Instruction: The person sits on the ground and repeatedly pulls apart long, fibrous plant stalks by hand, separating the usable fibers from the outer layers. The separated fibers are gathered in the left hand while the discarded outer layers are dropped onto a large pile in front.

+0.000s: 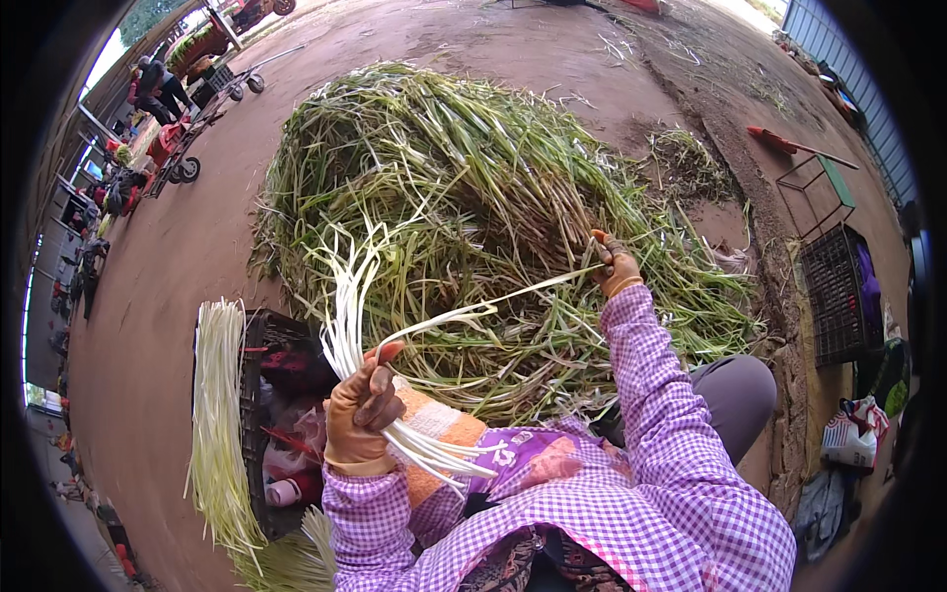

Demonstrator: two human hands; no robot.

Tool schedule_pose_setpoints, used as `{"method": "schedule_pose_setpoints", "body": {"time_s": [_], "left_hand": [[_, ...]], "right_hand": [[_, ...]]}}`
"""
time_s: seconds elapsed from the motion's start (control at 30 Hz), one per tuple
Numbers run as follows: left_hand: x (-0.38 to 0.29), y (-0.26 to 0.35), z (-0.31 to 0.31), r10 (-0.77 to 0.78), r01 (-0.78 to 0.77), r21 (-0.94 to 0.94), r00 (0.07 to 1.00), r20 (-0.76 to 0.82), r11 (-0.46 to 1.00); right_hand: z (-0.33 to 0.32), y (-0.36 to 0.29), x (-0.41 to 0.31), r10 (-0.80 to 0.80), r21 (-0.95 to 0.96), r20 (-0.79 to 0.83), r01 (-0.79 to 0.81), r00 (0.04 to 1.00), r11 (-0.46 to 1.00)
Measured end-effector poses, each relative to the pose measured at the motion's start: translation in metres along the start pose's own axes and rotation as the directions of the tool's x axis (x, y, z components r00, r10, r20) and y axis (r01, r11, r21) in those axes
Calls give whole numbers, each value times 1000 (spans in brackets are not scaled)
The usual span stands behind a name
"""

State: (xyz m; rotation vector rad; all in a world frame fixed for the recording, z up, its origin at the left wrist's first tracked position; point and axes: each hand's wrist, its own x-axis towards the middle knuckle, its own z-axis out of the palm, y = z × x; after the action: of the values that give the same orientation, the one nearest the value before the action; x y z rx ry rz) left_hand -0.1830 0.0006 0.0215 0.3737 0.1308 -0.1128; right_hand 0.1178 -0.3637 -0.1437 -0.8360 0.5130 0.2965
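Note:
My left hand (364,414), in an orange-tan work glove, grips a bunch of long white stalks with pale yellow-green leaf tips (344,318), which look like blanched garlic chives. Their white ends stick out below the fist over my lap. One thin pale strand (473,305) runs taut from this hand up to my right hand (615,265), gloved alike, whose fingers pinch its far end. Behind both hands spreads a large heap of long green and brownish leafy stalks (444,170). A patterned cloth (436,422) covers my lap.
At my left stands a black plastic crate (255,444) holding bags and a roll; trimmed pale stalks (218,414) hang over its outer side. Another black crate (840,296), a metal-framed stool (834,181) and a red shovel (773,138) lie right. Two people (157,89) stand near carts far left.

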Motion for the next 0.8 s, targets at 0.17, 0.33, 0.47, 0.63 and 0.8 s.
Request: {"method": "schedule_pose_setpoints", "body": {"time_s": [0.17, 0.33, 0.47, 0.63, 0.8], "left_hand": [[35, 57, 47, 301, -349, 214, 926, 226, 913], [125, 81, 58, 284, -349, 219, 917, 280, 911], [169, 30, 10, 141, 50, 449, 914, -380, 892], [174, 32, -4, 204, -91, 555, 968, -144, 827], [175, 25, 11, 295, 2, 699, 906, -303, 715]], "right_hand": [[31, 10, -19, -40, -495, 110, 89, 993, 865], [125, 47, -3, -163, -869, 258, 302, 952, 392], [185, 42, 20, -205, -895, 254, 149, 945, -420], [183, 32, -5, -206, -870, 483, 438, 851, -227], [135, 64, -57, 44, -451, 472, 198, 880, 870]]}}
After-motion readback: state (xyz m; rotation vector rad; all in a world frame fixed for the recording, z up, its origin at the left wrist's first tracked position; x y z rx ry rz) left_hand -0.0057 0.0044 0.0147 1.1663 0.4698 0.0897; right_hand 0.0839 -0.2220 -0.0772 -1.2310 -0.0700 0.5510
